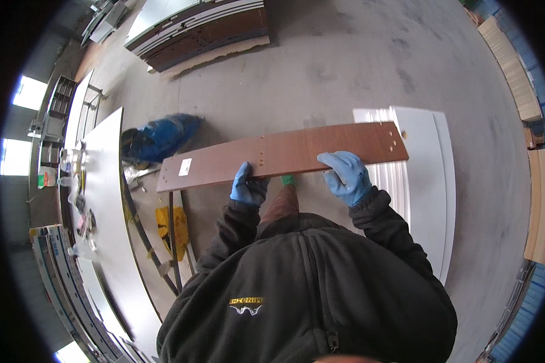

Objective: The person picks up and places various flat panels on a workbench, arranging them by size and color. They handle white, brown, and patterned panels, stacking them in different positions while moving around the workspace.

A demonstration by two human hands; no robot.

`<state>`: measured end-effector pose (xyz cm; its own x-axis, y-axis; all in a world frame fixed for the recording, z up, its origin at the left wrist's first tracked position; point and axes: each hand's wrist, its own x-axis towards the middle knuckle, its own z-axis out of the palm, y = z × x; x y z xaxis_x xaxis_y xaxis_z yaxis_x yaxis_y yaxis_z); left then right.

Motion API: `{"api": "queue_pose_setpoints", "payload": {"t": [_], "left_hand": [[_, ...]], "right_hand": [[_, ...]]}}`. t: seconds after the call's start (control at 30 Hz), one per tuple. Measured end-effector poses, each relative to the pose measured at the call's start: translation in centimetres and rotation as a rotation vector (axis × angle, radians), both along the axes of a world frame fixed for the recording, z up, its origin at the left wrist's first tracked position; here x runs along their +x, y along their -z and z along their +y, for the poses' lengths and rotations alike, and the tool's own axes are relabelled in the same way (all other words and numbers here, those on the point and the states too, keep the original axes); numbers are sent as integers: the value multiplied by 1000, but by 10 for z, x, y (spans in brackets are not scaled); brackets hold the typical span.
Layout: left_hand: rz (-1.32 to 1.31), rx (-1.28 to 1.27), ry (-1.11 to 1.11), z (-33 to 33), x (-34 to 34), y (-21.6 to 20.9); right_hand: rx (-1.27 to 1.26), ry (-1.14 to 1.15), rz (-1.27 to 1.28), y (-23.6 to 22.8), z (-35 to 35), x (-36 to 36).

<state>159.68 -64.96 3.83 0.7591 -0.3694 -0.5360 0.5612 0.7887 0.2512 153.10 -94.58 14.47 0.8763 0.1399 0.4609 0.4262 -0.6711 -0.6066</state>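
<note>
A long reddish-brown wooden board [290,148] with drilled holes spans the space before my body, its right end a little higher in the picture. A small white label [185,167] sits near its left end. My left hand [248,186], in a blue glove, grips the near edge left of the middle, thumb on the face and fingers mostly hidden beneath. Right of the middle, my right hand [347,176], also blue-gloved, holds the same edge, with its curled fingers seen against the board.
White panels [427,157] lie stacked at the right. To the left stands a white-topped table [112,199] with small items on it. A blue plastic bag [163,138] and a yellow bag [171,227] are on the floor. Farther off is a stack of dark boards [212,33].
</note>
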Motion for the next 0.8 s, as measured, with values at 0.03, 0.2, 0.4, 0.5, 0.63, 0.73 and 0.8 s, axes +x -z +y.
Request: {"api": "queue_pose_setpoints", "payload": {"t": [0.03, 0.2, 0.4, 0.5, 0.63, 0.73, 0.8], "left_hand": [[10, -49, -6, -12, 37, -1], [0, -132, -1, -83, 214, -24], [-116, -144, 68, -196, 437, -27], [-70, -165, 90, -254, 539, -16], [-91, -95, 138, -335, 667, -35], [-119, -102, 121, -393, 752, -66], [-49, -107, 51, -426, 813, -82]], "right_hand": [[-55, 33, -56, 2, -6, 36], [44, 165, 37, 12, -57, 187], [833, 409, 529, 67, -130, 386], [1489, 279, 740, 89, -192, 503], [1753, 474, 680, 75, -265, 670], [1784, 491, 718, 48, -319, 772], [1753, 475, 745, 38, -355, 845]]}}
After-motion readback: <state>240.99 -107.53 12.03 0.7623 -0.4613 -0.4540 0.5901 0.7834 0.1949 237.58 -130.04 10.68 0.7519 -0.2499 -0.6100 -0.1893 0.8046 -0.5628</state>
